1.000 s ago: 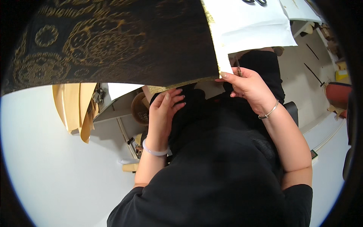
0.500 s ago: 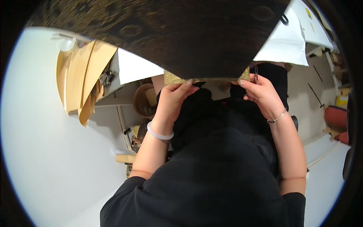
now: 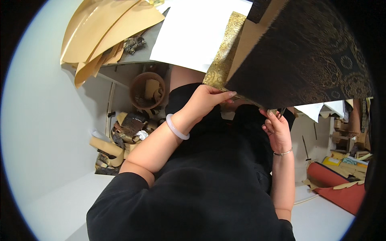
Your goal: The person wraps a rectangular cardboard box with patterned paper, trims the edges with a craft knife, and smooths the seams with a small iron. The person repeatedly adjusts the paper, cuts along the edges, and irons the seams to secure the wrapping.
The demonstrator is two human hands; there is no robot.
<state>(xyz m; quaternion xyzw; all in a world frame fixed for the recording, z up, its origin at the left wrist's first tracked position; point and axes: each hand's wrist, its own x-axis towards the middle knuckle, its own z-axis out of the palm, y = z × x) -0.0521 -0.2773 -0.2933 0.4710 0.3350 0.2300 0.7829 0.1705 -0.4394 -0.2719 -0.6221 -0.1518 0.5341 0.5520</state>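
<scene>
Gripping a dark gold-patterned brocade sheet [image 3: 305,60] by its lower edge, left hand [image 3: 205,102] and right hand [image 3: 277,128] pinch it; its upper part is cut off.

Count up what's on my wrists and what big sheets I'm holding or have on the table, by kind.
Dark patterned fabric-covered sheet, held by left hand and right hand: 1
White paper sheet on the table: 1
White bangle: 1
Thin metal bracelet: 1
Total: 4
</scene>
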